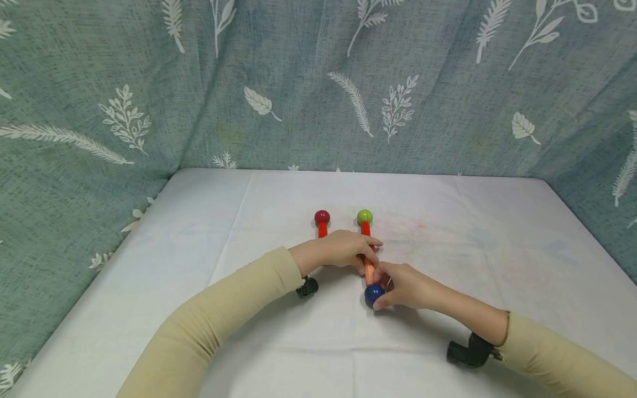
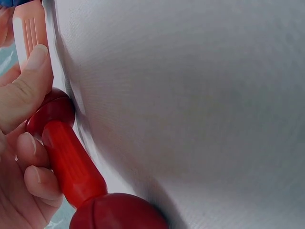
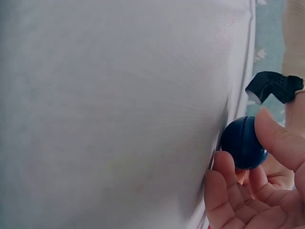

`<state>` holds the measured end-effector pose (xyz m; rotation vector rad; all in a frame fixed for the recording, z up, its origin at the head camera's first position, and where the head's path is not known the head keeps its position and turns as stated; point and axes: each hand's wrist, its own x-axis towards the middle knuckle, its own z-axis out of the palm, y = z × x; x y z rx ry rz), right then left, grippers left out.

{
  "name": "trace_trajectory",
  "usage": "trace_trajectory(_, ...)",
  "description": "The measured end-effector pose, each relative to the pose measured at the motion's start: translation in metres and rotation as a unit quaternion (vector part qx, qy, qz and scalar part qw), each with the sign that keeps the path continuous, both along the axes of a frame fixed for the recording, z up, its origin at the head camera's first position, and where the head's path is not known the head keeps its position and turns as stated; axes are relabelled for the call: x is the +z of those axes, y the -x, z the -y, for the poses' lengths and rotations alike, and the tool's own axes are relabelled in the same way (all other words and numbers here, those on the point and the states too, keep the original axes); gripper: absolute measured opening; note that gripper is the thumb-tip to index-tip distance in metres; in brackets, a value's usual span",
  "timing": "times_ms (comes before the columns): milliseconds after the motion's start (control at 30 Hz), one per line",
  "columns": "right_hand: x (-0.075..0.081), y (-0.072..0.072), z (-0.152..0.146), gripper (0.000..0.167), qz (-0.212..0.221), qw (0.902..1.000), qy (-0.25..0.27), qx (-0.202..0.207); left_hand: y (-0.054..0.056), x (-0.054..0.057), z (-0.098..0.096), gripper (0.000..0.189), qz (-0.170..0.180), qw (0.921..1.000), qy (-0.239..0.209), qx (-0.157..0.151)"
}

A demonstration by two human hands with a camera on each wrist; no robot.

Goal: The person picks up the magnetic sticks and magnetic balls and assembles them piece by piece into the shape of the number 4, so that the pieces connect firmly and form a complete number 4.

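My left hand pinches an orange rod of a ball-and-rod building toy, its thumb lying along the rod in the left wrist view. One end of this rod meets a dark blue ball, which my right hand holds between thumb and fingers. At the rod's other end, by the left fingers, is a dark red ball. From it a red rod runs to another dark red ball under the left hand, hidden in the head view. A green ball tops a second red rod.
Farther left, a red ball stands on a red rod whose near end the left hand covers. White cloth covers the table. A patterned green curtain hangs behind it. Both wrists carry black cameras.
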<state>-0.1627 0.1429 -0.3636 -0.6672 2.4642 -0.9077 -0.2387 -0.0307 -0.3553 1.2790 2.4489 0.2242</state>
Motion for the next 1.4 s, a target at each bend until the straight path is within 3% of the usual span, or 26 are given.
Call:
trace_trajectory(400, 0.001, -0.002, 0.001, 0.039, 0.011, 0.9997, -0.012, -0.016, 0.0, 0.001, 0.001, 0.032, 0.008, 1.0, -0.004, -0.003)
trace_trajectory(867, 0.004, 0.001, -0.005, 0.032, 0.02, 0.9993, 0.022, 0.023, 0.001, 0.001, 0.002, 0.036, 0.014, 0.9998, -0.012, -0.005)
trace_trajectory(1000, 0.007, 0.005, -0.009, 0.033, 0.023, 0.9995, 0.017, 0.016, 0.003, 0.003, 0.009, 0.042, 0.014, 0.9997, -0.019, 0.005)
trace_trajectory(1100, 0.012, 0.01, -0.015, 0.034, 0.013, 0.9998, 0.008, -0.009, 0.004, 0.009, 0.019, 0.047, -0.001, 0.9992, -0.024, 0.033)
trace_trajectory(1200, 0.018, 0.019, -0.02, 0.037, -0.008, 0.9991, -0.005, -0.04, 0.006, 0.017, 0.031, 0.05, -0.024, 0.9954, -0.032, 0.087)
trace_trajectory(1400, 0.021, 0.041, -0.026, 0.044, -0.048, 0.9966, -0.023, -0.062, 0.006, 0.026, 0.057, 0.049, -0.056, 0.9722, -0.066, 0.218)
